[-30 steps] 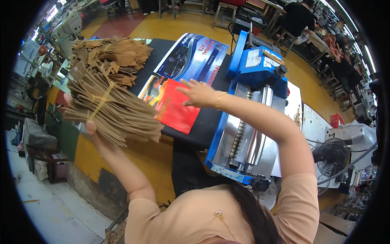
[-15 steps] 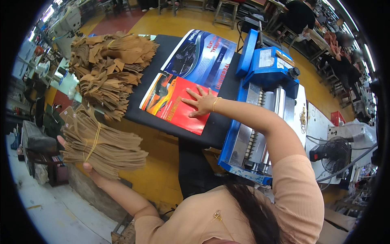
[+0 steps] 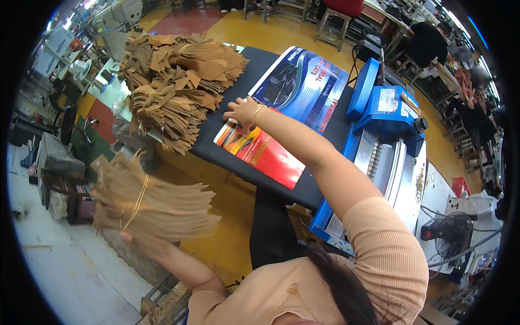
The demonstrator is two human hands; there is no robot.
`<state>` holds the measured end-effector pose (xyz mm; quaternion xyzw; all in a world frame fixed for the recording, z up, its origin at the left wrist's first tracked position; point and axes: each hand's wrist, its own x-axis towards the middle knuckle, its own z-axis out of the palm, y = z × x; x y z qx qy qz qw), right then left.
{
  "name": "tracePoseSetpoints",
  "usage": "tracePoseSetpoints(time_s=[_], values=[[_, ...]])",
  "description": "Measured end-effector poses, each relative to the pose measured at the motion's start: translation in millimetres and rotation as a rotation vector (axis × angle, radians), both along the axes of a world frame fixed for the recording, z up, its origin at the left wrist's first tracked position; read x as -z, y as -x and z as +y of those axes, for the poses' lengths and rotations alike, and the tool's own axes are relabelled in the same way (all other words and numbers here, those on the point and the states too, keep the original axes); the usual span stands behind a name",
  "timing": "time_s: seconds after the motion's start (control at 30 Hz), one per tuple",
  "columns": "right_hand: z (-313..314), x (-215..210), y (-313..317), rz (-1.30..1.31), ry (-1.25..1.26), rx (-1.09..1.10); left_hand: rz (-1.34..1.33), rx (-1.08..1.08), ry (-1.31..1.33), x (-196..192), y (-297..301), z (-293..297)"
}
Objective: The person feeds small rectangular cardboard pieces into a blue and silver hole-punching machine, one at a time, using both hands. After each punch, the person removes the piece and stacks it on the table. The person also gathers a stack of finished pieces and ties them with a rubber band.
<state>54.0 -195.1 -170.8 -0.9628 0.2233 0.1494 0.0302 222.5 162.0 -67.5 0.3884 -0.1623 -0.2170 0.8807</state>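
Note:
A thick bundle of brown flat cut pieces (image 3: 168,208), tied round with yellowish bands, is in my left hand (image 3: 127,238). The hand is closed at the bundle's left end, and most of its fingers are hidden under it. My right hand (image 3: 242,114), wearing a gold bracelet, is over the far left corner of a red and yellow printed sheet (image 3: 279,165). Its fingers are bent and apart; whether they touch the sheet's edge is unclear. Partly beneath that sheet lies a blue printed sheet (image 3: 303,81). Both rest on a black tabletop (image 3: 208,149).
Several brown bundles (image 3: 173,86) are heaped on the table's far left. A blue machine with metal rollers (image 3: 379,162) stands at the right. Beyond it is a black fan (image 3: 454,235). A white surface (image 3: 70,271) lies at lower left. Other people (image 3: 425,46) sit farther back.
My right hand has moved left and away from the middle of the red sheet to its far corner, its fingers now bent. The bundle stays in my left hand, slightly blurred; the view has shifted.

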Motion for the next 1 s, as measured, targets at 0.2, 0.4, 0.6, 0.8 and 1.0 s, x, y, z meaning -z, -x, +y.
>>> tracePoseSetpoints(time_s=[0.2, 0.4, 0.6, 0.8, 1.0], values=[[-3.8, 0.5, -15.3, 0.148, -0.146, -0.123, 0.03, -0.212, -0.028, 12.9, -18.1, 22.0], [45.9, 17.0, -8.6, 0.136, -0.582, -0.234, 0.036, -0.229, -0.067, 26.0, -20.2, 35.5], [78.0, 16.0, 3.4, 0.243, -0.578, -0.279, 0.042, -0.171, -0.094, 25.2, -19.9, 34.7], [95.3, -3.0, 41.5, -0.147, -0.098, -0.353, 0.025, -0.012, -0.165, 14.2, -13.6, 24.5], [69.6, -101.1, 129.0, -0.483, 0.204, -0.163, -0.069, 0.228, -0.253, 6.7, 5.0, -23.2]])
